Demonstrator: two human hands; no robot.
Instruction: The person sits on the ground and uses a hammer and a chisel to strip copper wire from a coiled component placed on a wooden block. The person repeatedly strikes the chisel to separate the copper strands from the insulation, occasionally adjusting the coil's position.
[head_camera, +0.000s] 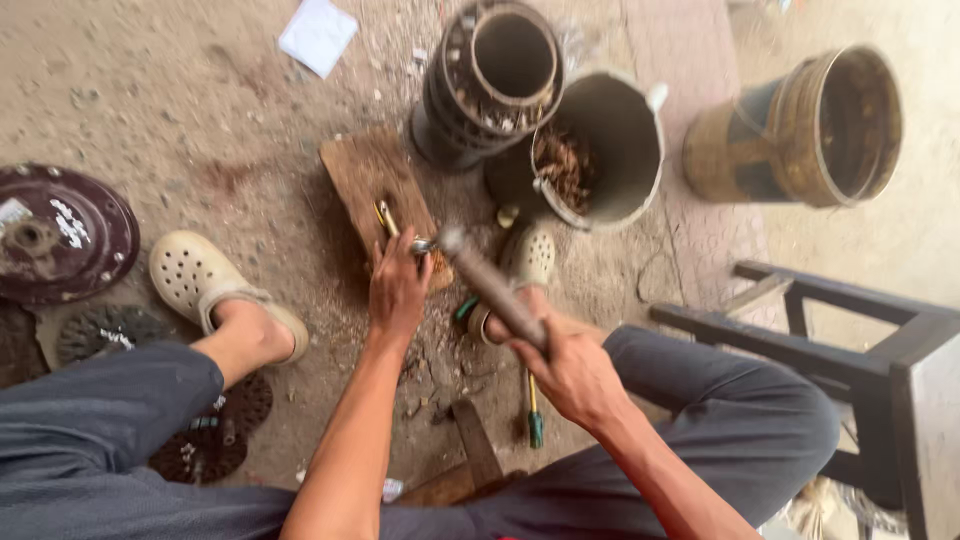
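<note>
My left hand (397, 285) rests at the near end of a wooden block (372, 178) on the ground and grips a small metal tool (386, 218) with yellow on it, held down against the block. My right hand (572, 375) is closed around the handle of a hammer (490, 283), whose head is raised and blurred just right of my left hand. Both my feet wear cream perforated clogs, one at the left (192, 275) and one beside the block (529, 255).
A grey bucket (630, 110) holding brown scrap and a dark cylindrical metal part (490, 85) stand beyond the block. A rusty drum (800, 130) lies at the right, a dark stool (860, 350) nearer. Round discs (60, 235) lie at the left; a screwdriver (534, 410) lies on the ground.
</note>
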